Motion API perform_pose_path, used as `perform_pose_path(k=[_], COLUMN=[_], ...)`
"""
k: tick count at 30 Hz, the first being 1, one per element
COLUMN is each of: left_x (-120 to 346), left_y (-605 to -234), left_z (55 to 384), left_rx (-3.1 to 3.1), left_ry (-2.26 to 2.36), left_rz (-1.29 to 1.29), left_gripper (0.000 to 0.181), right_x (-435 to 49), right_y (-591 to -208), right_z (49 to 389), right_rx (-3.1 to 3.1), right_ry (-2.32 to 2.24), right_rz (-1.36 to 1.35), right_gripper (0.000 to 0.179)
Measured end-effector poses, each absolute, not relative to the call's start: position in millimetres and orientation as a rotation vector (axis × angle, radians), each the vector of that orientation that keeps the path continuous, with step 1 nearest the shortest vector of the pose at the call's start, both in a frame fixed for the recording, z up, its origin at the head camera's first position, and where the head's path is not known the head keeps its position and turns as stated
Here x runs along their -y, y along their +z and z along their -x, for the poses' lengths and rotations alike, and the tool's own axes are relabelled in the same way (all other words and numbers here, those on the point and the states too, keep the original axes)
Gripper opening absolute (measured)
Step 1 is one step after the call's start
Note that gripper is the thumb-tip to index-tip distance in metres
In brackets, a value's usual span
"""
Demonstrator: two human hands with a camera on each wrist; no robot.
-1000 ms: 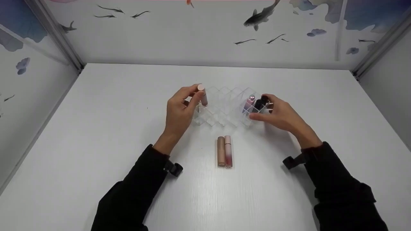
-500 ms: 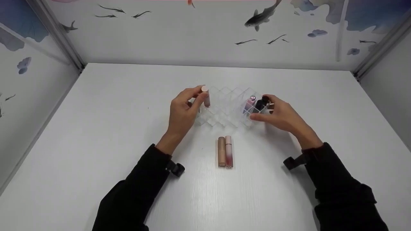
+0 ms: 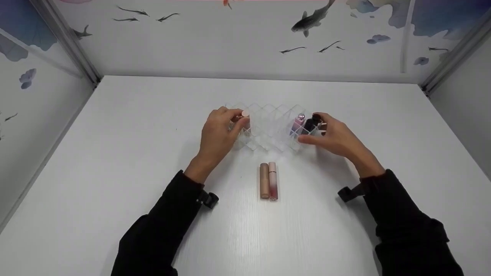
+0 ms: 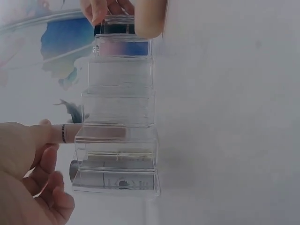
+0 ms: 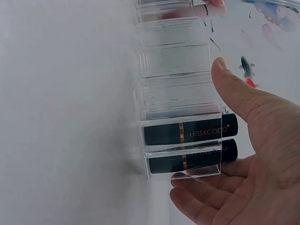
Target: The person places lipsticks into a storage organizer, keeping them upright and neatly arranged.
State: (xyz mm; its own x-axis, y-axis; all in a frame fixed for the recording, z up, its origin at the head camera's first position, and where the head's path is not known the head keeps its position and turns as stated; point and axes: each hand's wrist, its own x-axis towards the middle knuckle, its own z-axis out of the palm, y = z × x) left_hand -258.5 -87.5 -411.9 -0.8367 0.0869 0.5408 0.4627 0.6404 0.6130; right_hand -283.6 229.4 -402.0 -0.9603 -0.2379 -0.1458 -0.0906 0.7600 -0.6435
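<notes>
My left hand [image 3: 218, 132] pinches a lip gloss tube [image 4: 70, 133] by its pale pink cap. The tube's lower part is inside a compartment near the left end of the clear lipstick organizer [image 3: 268, 134]. At the organizer's other end, my right hand [image 3: 337, 136] grips it, thumb at the front and fingers around the far side. Black lipstick tubes [image 5: 206, 131] with gold bands stand in that end, beside a pink-and-blue tube [image 3: 297, 124]. A grey tube [image 4: 115, 179] fills a compartment at the left end; the left hand hides it in the head view.
On the white table [image 3: 307, 230], in front of the organizer, a tan tube [image 3: 264, 180] and a pink-to-red lip gloss [image 3: 273, 182] lie side by side. White panels with painted fish [image 3: 311, 21] enclose the table at the back and sides.
The left hand has shifted slightly right, then lowered the lip gloss tube into a compartment of the organizer. My right hand stays put at the organizer's right end.
</notes>
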Motion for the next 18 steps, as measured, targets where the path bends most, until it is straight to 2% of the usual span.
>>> perform_pose_path(k=[18], left_x=[87.3], left_y=[-407.8], left_z=[261.1], left_rx=[2.599], left_ry=[-0.961], left_rz=[0.389], left_gripper=[0.030], right_x=[-229.3], right_y=[-400.7], right_z=[282.3], right_rx=[-2.726], right_ry=[-0.979], right_rz=[0.227], right_gripper=[0.111])
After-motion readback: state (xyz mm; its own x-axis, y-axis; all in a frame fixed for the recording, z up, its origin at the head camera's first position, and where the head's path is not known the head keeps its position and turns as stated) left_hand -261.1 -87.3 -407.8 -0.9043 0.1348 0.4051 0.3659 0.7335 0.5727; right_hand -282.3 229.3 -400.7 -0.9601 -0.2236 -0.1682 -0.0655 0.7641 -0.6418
